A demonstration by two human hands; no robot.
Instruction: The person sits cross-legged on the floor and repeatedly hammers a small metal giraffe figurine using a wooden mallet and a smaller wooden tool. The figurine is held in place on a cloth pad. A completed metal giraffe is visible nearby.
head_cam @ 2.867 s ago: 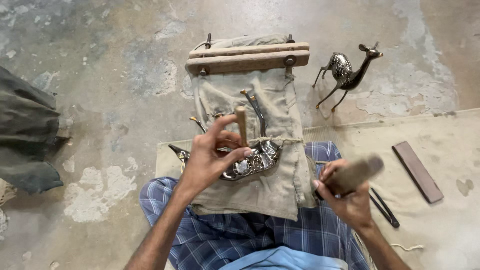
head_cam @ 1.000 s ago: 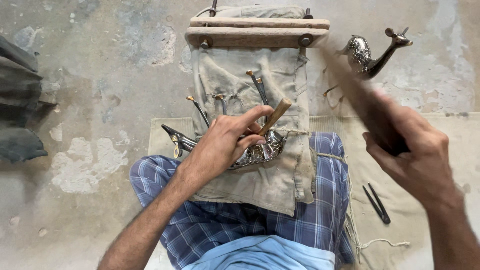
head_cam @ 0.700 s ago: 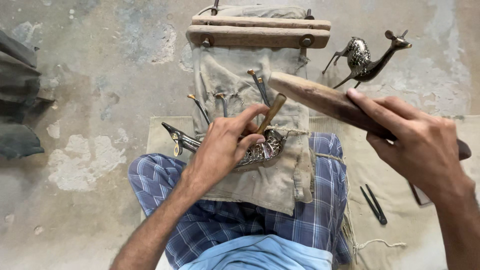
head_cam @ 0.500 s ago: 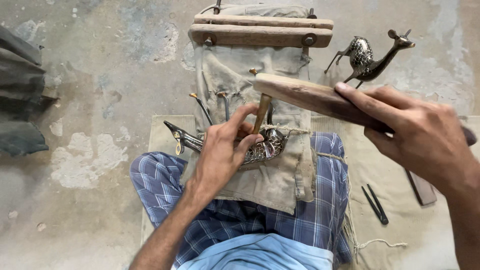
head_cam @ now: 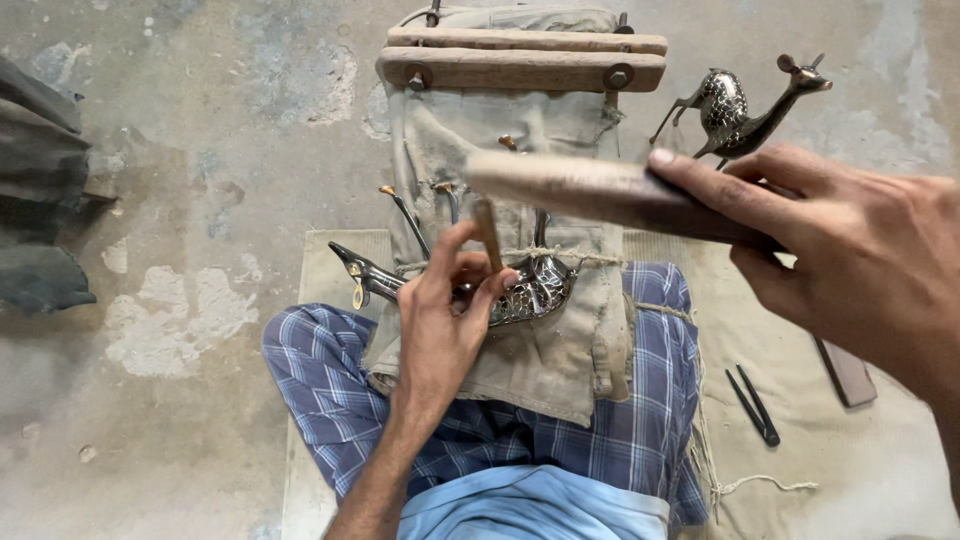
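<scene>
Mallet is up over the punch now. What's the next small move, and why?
Probably bring the wooden mallet straight down onto the top of the punch. The right hand holds the mallet raised just above it, while the left hand steadies the punch upright on the metal animal figure lying on the cloth.

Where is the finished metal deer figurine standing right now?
In the head view, the metal deer figurine stands on the concrete floor at upper right, just right of the wooden clamp bars and behind the right hand.
</scene>
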